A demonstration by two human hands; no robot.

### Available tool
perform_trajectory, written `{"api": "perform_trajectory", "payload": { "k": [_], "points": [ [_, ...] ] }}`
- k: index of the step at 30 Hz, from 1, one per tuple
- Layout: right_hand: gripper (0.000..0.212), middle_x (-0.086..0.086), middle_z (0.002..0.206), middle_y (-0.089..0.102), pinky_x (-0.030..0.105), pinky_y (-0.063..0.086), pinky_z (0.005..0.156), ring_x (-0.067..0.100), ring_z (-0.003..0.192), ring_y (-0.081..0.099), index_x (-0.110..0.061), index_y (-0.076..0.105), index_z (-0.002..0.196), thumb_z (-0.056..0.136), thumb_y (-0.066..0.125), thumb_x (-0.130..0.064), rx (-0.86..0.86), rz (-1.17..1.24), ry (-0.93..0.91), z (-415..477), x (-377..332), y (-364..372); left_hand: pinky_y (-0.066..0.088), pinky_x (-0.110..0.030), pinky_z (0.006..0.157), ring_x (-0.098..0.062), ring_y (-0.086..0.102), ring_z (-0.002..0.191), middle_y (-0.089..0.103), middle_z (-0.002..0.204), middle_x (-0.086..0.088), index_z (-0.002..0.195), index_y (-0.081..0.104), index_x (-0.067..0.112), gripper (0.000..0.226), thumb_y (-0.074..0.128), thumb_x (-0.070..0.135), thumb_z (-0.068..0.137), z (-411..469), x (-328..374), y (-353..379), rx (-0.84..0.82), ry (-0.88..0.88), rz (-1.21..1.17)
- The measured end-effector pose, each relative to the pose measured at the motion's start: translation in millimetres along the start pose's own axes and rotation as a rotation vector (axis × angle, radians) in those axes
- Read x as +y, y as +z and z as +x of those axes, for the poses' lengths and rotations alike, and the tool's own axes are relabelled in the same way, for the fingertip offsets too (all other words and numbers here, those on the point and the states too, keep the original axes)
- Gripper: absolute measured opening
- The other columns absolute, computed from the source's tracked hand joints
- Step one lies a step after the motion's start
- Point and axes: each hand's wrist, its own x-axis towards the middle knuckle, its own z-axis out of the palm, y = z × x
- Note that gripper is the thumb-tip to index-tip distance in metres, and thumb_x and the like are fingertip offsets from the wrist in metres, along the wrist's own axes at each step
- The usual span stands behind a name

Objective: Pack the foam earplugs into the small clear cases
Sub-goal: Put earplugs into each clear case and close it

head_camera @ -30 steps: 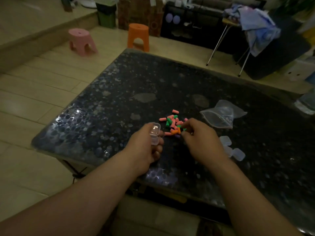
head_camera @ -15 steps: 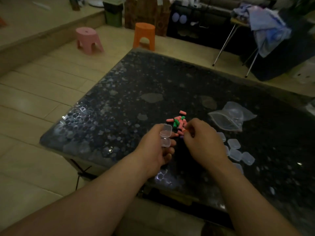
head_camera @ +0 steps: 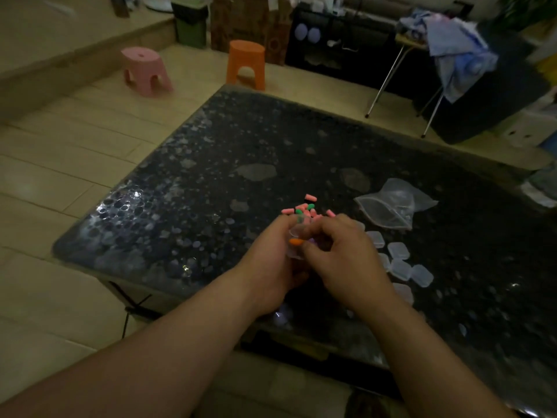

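My left hand [head_camera: 271, 260] holds a small clear case [head_camera: 294, 236], open, above the near part of the dark table [head_camera: 211, 182]. An orange earplug [head_camera: 295, 242] and a purple one lie at the case. My right hand [head_camera: 343, 254] is right beside it, fingers curled and pinching at the earplugs in the case. Just beyond the hands lies a small pile of pink and green foam earplugs [head_camera: 306, 208]. Several empty clear cases [head_camera: 399, 260] lie to the right of my right hand.
A crumpled clear plastic bag [head_camera: 391, 206] lies right of the pile. Beyond the table stand a pink stool [head_camera: 144, 69] and an orange stool [head_camera: 245, 63] on the tiled floor. A chair with clothes [head_camera: 458, 52] is at the far right.
My right hand left the earplug pile and came back to the case in my left hand, bringing earplugs to it. The camera view shifted slightly.
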Motion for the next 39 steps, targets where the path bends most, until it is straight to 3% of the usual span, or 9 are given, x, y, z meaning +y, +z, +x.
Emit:
{"api": "perform_trajectory", "payload": {
  "k": [2,5,8,13,21,26,31,35,39],
  "points": [
    [0.013,-0.016,0.107,0.057,0.042,0.055,0.102,0.014,0.120,0.063,-0.040,0.076,0.107,0.095,0.078,-0.035,-0.004,0.022,-0.003,0,1,1,0.043,-0.044,0.101,-0.023,0.063,0.109,0.074,0.127,-0.013,0.133,0.073,0.017,0.050,0.045,0.046,0.103,1,0,0,-0.008,0.012,-0.014],
    [0.010,-0.013,0.108,0.065,0.024,0.055,0.076,0.000,0.093,0.066,-0.038,0.072,0.106,0.099,0.074,-0.032,0.057,0.119,0.068,8,6,-6,0.044,-0.035,0.075,-0.016,0.058,0.077,0.071,0.091,-0.002,0.113,0.074,0.023,0.039,0.047,0.049,0.101,5,1,-3,0.026,0.015,-0.018],
    [0.010,-0.014,0.100,0.068,0.021,0.051,0.073,0.001,0.089,0.066,-0.034,0.069,0.107,0.104,0.067,-0.024,0.200,0.064,0.154,22,19,-19,0.039,-0.031,0.064,-0.013,0.051,0.063,0.059,0.072,0.001,0.107,0.071,0.019,0.036,0.051,0.047,0.100,5,6,-8,0.131,0.024,-0.027],
    [0.011,-0.008,0.116,0.061,0.030,0.053,0.082,0.003,0.089,0.058,-0.031,0.071,0.114,0.105,0.066,-0.027,0.101,-0.322,0.221,39,41,-9,0.040,-0.032,0.066,-0.014,0.052,0.064,0.061,0.070,0.000,0.122,0.075,0.013,0.044,0.054,0.043,0.099,0,11,-11,0.219,0.063,-0.064],
    [0.023,-0.002,0.091,0.070,0.029,0.031,0.055,0.009,0.068,0.053,-0.024,0.072,0.085,0.103,0.064,-0.036,0.059,-0.496,0.304,54,28,15,0.042,-0.032,0.067,-0.014,0.054,0.066,0.063,0.071,0.000,0.114,0.077,0.016,0.040,0.059,0.045,0.096,-1,11,-12,0.232,0.063,-0.076],
    [0.021,-0.001,0.086,0.068,0.033,0.039,0.063,0.018,0.077,0.061,-0.020,0.077,0.092,0.100,0.070,-0.038,0.020,-0.522,0.377,57,22,16,0.043,-0.031,0.065,-0.013,0.055,0.065,0.064,0.073,-0.001,0.115,0.077,0.015,0.041,0.059,0.046,0.095,-2,10,-13,0.232,0.063,-0.067],
    [0.029,0.000,0.075,0.067,0.031,0.035,0.055,0.015,0.067,0.060,-0.018,0.074,0.079,0.101,0.069,-0.037,0.010,-0.509,0.413,56,24,13,0.042,-0.030,0.064,-0.013,0.054,0.063,0.063,0.073,-0.001,0.113,0.075,0.015,0.039,0.056,0.045,0.097,-3,11,-10,0.224,0.067,-0.070],
    [0.032,0.004,0.072,0.067,0.037,0.050,0.066,0.020,0.070,0.065,-0.018,0.071,0.072,0.101,0.067,-0.030,0.021,-0.401,0.407,52,26,6,0.043,-0.031,0.065,-0.013,0.055,0.065,0.064,0.075,-0.001,0.114,0.075,0.016,0.040,0.056,0.047,0.097,-1,9,-10,0.221,0.055,-0.049],
    [0.023,-0.001,0.079,0.070,0.045,0.061,0.077,0.016,0.074,0.067,-0.025,0.069,0.082,0.104,0.065,-0.032,0.031,-0.388,0.367,42,27,-5,0.042,-0.031,0.066,-0.013,0.056,0.064,0.067,0.070,0.000,0.116,0.075,0.016,0.041,0.054,0.046,0.099,0,8,-7,0.225,0.039,-0.030]
  ]
}}
